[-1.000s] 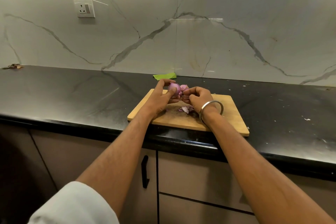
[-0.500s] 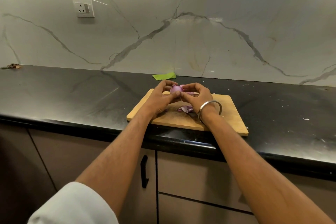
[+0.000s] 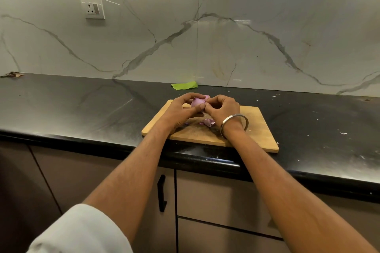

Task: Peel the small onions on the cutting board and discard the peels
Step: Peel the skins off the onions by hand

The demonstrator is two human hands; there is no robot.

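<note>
The left hand [image 3: 181,109] is cupping a small onion [image 3: 197,102], its thumb lying across the near side and its fingers curling over the top, while the right hand [image 3: 221,107] is pinching at the onion's right side, where a flap of pink skin [image 3: 206,97] is sticking up behind the knuckles. Both hands are holding the onion just above the far left part of the board [image 3: 257,129], not resting it on the wood. To do this step well, I would judge that the left hand should be keeping the bulb steady without squeezing, and the right should be catching the loose edge of skin with the nails and drawing it off in one strip toward the root, so that the flesh is not torn. The onion is looking pale purple and smooth where it is showing, so most of its dry skin is probably off already; how much is clinging underneath I cannot tell. Peels [image 3: 207,123] are lying on the board just below the hands, toward its near left edge, waiting to be discarded. The board is sitting at the front edge of the bench [image 3: 82,107].
</note>
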